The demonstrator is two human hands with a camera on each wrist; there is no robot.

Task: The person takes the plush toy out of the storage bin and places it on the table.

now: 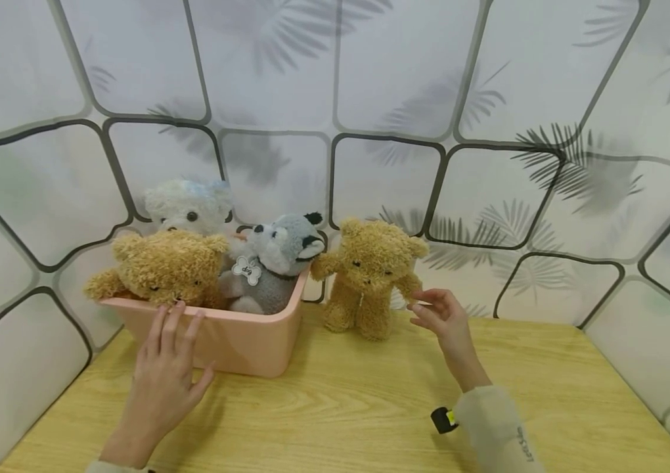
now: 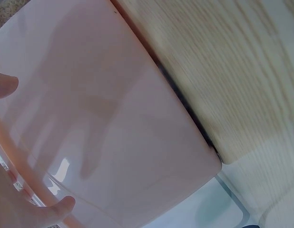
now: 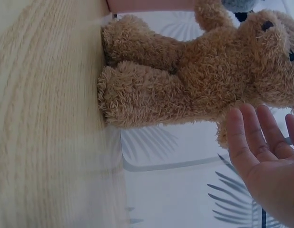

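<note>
A golden-brown teddy bear (image 1: 376,263) stands upright on the table, right of a pink bin (image 1: 246,345). Fingertips of my right hand (image 1: 448,328) are right at the bear's arm; in the right wrist view that hand (image 3: 268,161) has its fingers extended against the bear (image 3: 199,78). My left hand (image 1: 163,374) rests its spread fingers on the bin's front rim, just below a second brown teddy bear (image 1: 169,263) that leans over it. The left wrist view shows the bin's smooth wall (image 2: 118,118) with fingertips (image 2: 66,204) along its rim.
Behind the bin's brown bear sits a white plush bear (image 1: 187,207). A grey husky plush (image 1: 284,246) with a bone-shaped tag (image 1: 247,270) leans back on the bin's right side. Patterned panels (image 1: 388,184) enclose the wooden table (image 1: 358,414). A black strap end (image 1: 444,420) hangs by the right sleeve.
</note>
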